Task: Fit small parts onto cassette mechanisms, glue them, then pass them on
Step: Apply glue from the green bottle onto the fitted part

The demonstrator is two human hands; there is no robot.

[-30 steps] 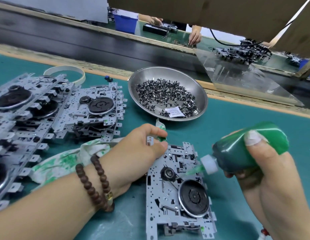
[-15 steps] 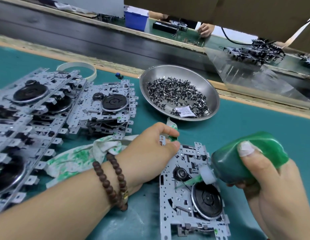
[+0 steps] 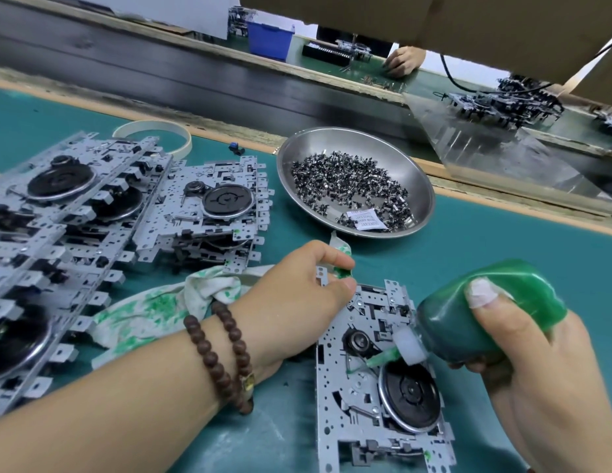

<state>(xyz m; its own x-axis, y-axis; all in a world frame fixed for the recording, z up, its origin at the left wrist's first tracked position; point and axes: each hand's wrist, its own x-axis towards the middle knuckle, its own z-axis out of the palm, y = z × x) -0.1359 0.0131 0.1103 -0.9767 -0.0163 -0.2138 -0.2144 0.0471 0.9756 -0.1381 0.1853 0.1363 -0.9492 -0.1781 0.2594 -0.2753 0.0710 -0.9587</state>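
Too much glue could be laid down if the green glue bottle point(image 3: 492, 312) is squeezed hard while its nozzle tip point(image 3: 383, 358) rests on the cassette mechanism point(image 3: 376, 380); from the tip's place between the small hub point(image 3: 357, 341) and the large black flywheel point(image 3: 408, 392), a run of glue into either turning part is judged the main risk. A smear is also likely if the plate shifts, since it is steadied only at its far corner. The right hand point(image 3: 533, 367) is closed around the bottle, thumb pressed on its upper side, bottle tilted down toward the left hand. The left hand point(image 3: 297, 302) is curled shut, fingertips pinching the mechanism's far corner; 1 green-stained cap-like piece point(image 3: 340, 259) shows at its fingertips, though whether it is held cannot be told. A stained rag point(image 3: 154, 308) lies under the left wrist, 1 steel bowl of small parts point(image 3: 356, 182) beyond both hands, and stacked mechanisms point(image 3: 103, 227) further out on the left hand's side.
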